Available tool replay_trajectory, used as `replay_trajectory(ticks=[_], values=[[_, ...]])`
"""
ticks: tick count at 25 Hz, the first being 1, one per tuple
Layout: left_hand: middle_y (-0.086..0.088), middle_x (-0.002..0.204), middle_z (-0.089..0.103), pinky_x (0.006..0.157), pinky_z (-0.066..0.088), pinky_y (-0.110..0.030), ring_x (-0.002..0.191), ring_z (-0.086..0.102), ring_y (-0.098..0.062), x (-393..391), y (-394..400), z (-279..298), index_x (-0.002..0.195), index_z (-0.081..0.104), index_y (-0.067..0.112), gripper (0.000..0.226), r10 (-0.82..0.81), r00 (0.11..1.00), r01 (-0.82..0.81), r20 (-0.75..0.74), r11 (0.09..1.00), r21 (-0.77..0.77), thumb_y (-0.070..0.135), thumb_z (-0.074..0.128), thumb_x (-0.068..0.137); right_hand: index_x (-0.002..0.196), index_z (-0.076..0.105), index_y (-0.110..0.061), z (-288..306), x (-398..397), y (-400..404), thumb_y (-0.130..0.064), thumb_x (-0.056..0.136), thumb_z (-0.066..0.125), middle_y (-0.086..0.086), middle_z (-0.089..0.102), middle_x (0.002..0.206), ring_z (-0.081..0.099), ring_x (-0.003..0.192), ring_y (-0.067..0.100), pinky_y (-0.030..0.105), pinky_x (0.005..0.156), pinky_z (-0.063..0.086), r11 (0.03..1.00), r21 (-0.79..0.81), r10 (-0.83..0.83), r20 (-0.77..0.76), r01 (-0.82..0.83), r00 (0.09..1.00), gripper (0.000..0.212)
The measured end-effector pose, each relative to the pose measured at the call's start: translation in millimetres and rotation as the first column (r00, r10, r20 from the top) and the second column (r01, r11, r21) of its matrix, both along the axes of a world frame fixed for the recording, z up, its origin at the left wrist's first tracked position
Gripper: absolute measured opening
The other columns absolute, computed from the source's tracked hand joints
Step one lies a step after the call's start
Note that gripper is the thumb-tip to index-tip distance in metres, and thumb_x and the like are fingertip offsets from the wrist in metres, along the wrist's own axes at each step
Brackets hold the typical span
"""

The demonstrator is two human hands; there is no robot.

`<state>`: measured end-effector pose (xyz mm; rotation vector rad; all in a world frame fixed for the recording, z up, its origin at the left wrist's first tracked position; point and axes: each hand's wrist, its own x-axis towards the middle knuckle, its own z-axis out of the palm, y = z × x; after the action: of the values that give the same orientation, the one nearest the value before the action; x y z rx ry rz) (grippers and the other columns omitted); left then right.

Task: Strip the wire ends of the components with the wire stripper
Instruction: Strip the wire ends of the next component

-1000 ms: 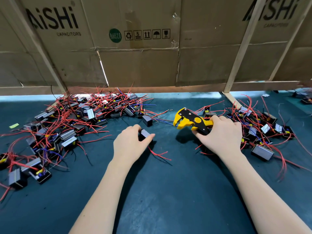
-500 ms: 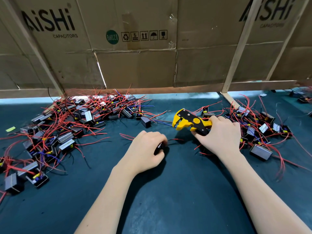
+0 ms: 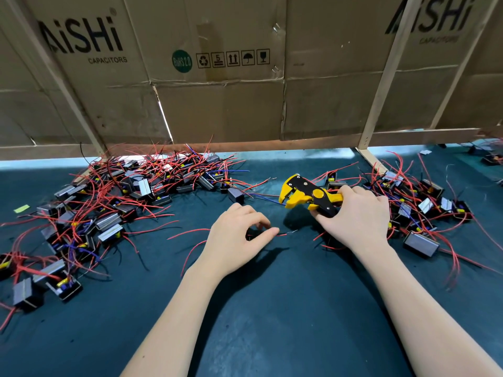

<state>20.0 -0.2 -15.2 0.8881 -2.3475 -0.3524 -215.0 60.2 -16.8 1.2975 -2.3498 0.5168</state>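
Note:
My left hand (image 3: 237,238) sits mid-table with its fingers curled over a small black component (image 3: 253,236), mostly hidden beneath them. It pinches that part's red wire (image 3: 283,234), whose bare tip points right. My right hand (image 3: 358,219) grips the handles of the yellow and black wire stripper (image 3: 307,195). The tool's jaws face left, a short way above and right of the wire tip, not touching it.
A big heap of black components with red and blue wires (image 3: 114,202) covers the left of the dark green table (image 3: 272,308). A smaller heap (image 3: 419,208) lies right of my right hand. A cardboard wall (image 3: 231,91) on wooden struts closes the back.
My left hand drew the component from the left toward the table's middle, closed over it, then took its red wire between the fingertips. The right hand and stripper barely moved.

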Motion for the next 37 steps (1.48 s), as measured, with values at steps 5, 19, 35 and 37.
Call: replay_trajectory(ticks=[5,19,35,37], values=[[0.006,0.080,0.068,0.078,0.047,-0.036,0.079,0.058,-0.015,-5,4,0,0.086,0.075,0.017,0.008,-0.110,0.990,0.124,-0.089,0.979,0.163,0.022,0.069,0.090,0.105,0.066,-0.017,1,1,1,-0.071,0.069,0.063,0.004,0.066,0.096,0.060,0.095,0.029,0.038,0.083,0.033,1.000,0.002,0.006,-0.010,-0.006,1.000,0.065],[-0.003,0.062,0.068,0.054,0.046,-0.019,0.045,0.058,-0.018,-8,0,-4,0.087,0.065,0.016,0.015,0.000,0.953,0.138,-0.304,0.890,0.434,0.012,0.054,0.097,0.094,0.064,-0.012,2,6,2,-0.064,0.068,0.068,0.006,0.065,0.090,0.059,0.089,0.030,0.040,0.081,0.033,0.998,0.019,0.069,-0.085,-0.067,0.994,0.058],[0.000,0.055,0.060,0.050,0.048,-0.025,0.043,0.050,-0.014,-10,1,-3,0.089,0.067,0.010,0.014,0.004,0.951,0.135,-0.308,0.894,0.427,0.009,0.055,0.097,0.065,0.049,-0.021,11,13,2,-0.075,0.070,0.060,0.001,0.062,0.069,0.063,0.072,0.027,0.033,0.065,0.025,0.990,0.083,0.124,-0.108,-0.116,0.986,0.055],[0.002,0.054,0.059,0.049,0.047,-0.023,0.044,0.049,-0.011,-9,1,-2,0.089,0.067,0.010,0.014,0.008,0.950,0.133,-0.311,0.894,0.427,0.011,0.056,0.097,0.067,0.057,-0.021,10,15,1,-0.081,0.071,0.052,0.001,0.064,0.071,0.063,0.074,0.027,0.030,0.062,0.028,0.992,0.110,0.065,-0.086,-0.055,0.994,0.060]])
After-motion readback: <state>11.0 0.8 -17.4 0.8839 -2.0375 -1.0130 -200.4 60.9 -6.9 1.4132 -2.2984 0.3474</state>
